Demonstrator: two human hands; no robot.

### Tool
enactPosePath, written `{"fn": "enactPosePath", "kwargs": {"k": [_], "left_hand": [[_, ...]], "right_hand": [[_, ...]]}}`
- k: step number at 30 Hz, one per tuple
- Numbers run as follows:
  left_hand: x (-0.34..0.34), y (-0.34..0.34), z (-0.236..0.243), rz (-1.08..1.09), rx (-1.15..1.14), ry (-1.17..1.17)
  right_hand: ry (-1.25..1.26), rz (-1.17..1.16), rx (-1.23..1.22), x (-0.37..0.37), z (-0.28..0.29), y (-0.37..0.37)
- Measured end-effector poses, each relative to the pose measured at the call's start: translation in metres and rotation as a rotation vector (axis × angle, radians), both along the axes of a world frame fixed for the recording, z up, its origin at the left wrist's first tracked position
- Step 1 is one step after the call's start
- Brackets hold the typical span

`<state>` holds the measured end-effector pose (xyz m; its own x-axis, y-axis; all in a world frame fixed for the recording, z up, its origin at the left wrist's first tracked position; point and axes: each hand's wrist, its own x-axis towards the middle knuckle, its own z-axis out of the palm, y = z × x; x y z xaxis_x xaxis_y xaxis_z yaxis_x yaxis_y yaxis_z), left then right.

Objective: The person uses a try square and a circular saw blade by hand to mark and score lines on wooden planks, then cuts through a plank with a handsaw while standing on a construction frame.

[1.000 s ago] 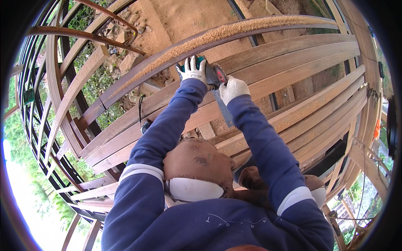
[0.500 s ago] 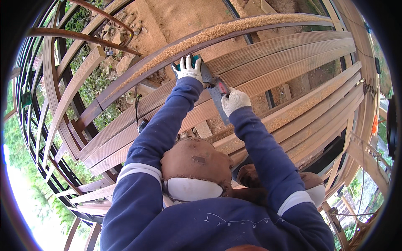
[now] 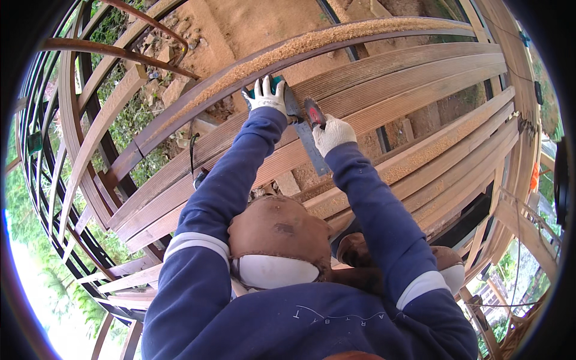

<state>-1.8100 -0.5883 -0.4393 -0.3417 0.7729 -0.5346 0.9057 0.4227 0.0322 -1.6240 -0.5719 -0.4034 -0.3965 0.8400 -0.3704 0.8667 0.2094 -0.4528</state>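
Note:
My left hand, in a white work glove, lies with its fingers spread over a teal and dark piece at the far edge of a grooved brown board. Beside it a flat grey metal blade reaches back toward me across the boards; I cannot tell whether it joins the teal piece. My right hand, gloved too, is closed around a dark tool with a red patch, just right of the blade. The tool's exact kind does not show.
Beyond the boards runs a dark beam strewn with sawdust. Several more timbers lie at the right, with gaps to the ground below. Rusty bars reach in from the left. A small dark object rests near my left forearm.
My right hand has shifted slightly left and away from me, and its tool stands more upright, off the blade. My left hand stays nearly in place.

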Motion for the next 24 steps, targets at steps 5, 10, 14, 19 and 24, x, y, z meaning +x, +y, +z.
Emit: {"fn": "enactPosePath", "kwargs": {"k": [5,10,14,19,24], "left_hand": [[-0.001,0.000,0.004,0.011,0.021,-0.023],[-0.002,-0.001,0.001,0.014,0.024,-0.025],[-0.003,-0.002,-0.003,0.012,0.023,-0.022],[0.000,0.002,0.003,0.021,0.007,-0.052],[-0.002,0.000,0.003,0.016,-0.005,-0.043]], "right_hand": [[-0.079,0.099,-0.046,0.004,0.004,-0.005],[-0.122,0.108,-0.098,0.015,0.008,-0.016],[-0.128,0.088,-0.097,0.025,0.014,-0.028],[-0.162,0.073,-0.150,0.042,0.018,-0.037],[-0.191,0.098,-0.155,0.058,0.020,-0.050]]}}
